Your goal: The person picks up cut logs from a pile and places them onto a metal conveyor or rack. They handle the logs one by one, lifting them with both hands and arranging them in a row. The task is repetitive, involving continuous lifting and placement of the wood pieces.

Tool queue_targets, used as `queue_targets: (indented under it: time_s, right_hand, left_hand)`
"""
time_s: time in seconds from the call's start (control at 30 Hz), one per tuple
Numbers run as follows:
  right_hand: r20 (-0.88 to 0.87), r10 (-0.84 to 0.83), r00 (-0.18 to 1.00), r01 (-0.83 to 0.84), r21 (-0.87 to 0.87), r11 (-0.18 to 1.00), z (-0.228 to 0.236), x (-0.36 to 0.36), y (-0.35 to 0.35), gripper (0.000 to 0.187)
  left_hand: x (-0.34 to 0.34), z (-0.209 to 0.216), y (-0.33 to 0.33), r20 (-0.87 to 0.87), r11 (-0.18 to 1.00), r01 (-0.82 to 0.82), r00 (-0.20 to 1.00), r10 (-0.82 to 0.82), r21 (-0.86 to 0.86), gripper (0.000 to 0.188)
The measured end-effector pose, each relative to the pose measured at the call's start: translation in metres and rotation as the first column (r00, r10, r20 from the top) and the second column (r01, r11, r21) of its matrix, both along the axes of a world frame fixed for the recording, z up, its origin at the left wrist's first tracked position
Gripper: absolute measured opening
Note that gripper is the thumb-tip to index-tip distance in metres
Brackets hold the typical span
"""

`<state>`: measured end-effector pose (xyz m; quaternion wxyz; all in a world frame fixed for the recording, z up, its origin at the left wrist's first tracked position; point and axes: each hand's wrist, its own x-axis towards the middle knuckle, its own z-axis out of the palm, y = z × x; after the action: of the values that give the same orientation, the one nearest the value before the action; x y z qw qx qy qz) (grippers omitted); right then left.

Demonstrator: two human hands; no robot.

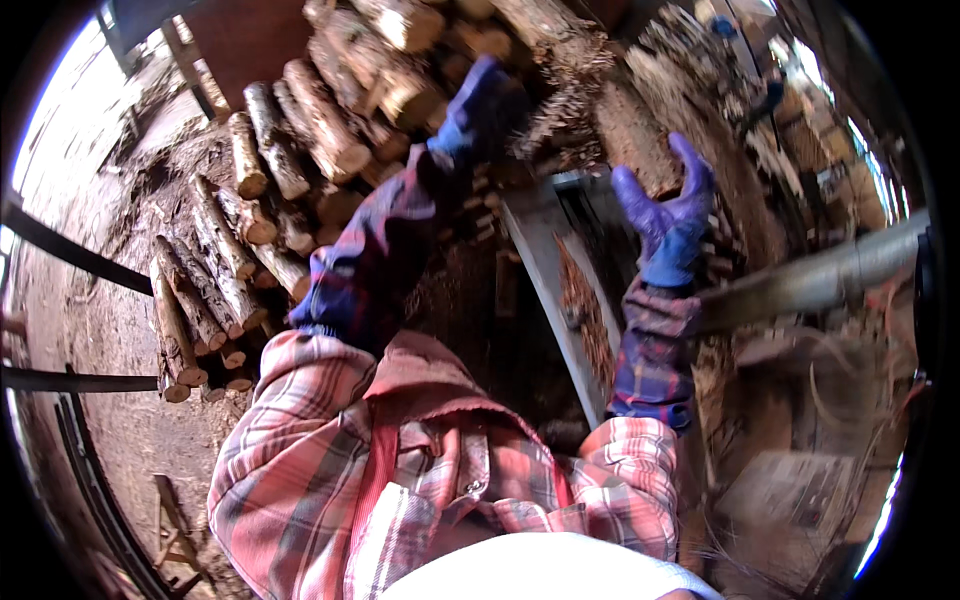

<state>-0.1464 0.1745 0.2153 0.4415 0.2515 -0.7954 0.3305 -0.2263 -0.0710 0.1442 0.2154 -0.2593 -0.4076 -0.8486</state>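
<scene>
The head view shows two hands, both in purple and blue gloves that look smooth and a bit shiny. The right hand (668, 215) is spread, with a wide gap between its thumb and fingers. It is by the near end of one thick log (632, 135), but I cannot tell if they touch. The left hand (483, 108) is up by the wood pile (325, 125). It is dark and blurry, so I cannot tell if it is spread or pinching something.

The thick log is round and long, with rough brown bark. It lies near the top, to the right of the left hand. The pile has more than ten logs, too jumbled to count. They are round, with bumpy bark and pale, flat cut ends.

Between the arms is one flat, gray metal plate (537, 262). Thin brown bits of bark (590, 320) lie along it. One fat, round gray pipe (830, 272) is on the right. Two dark bars (85, 255) poke in from the left, over brown dirt (110, 335). The person wears one soft pink checked shirt (300, 430) and two dark checked sleeve covers (375, 240).
</scene>
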Motion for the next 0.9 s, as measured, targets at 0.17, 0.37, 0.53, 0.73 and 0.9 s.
queue_targets:
  time_s: [0.17, 0.37, 0.53, 0.73, 0.9]
  right_hand:
    - [0.548, -0.091, 0.831, 0.119, -0.015, 0.993, -0.12, 0.145, 0.076, 0.079]
    - [0.74, 0.025, 0.672, -0.011, -0.024, 1.0, -0.221, 0.183, 0.143, 0.12]
    - [0.682, 0.483, 0.549, -0.009, -0.573, 0.82, -0.201, 0.193, 0.158, 0.099]
    - [0.314, 0.794, 0.52, -0.285, -0.813, 0.508, -0.109, 0.13, 0.221, 0.078]
    - [0.81, -0.12, 0.575, 0.048, 0.113, 0.992, -0.162, 0.078, 0.27, 0.115]
  left_hand:
    - [0.011, -0.071, 0.101, -0.257, 0.806, -0.422, 0.904, 0.341, -0.416, 0.069]
    - [0.141, -0.156, 0.216, 0.442, 0.946, 0.323, 0.846, -0.298, 0.018, 0.068]
    - [0.19, -0.082, 0.262, 0.404, 0.934, 0.237, 0.907, -0.116, -0.266, 0.052]
    - [0.173, 0.003, 0.268, 0.122, 0.896, 0.198, 0.979, -0.162, -0.398, 0.052]
    - [0.193, -0.06, 0.208, 0.477, 0.811, 0.092, 0.845, 0.243, -0.578, 0.044]
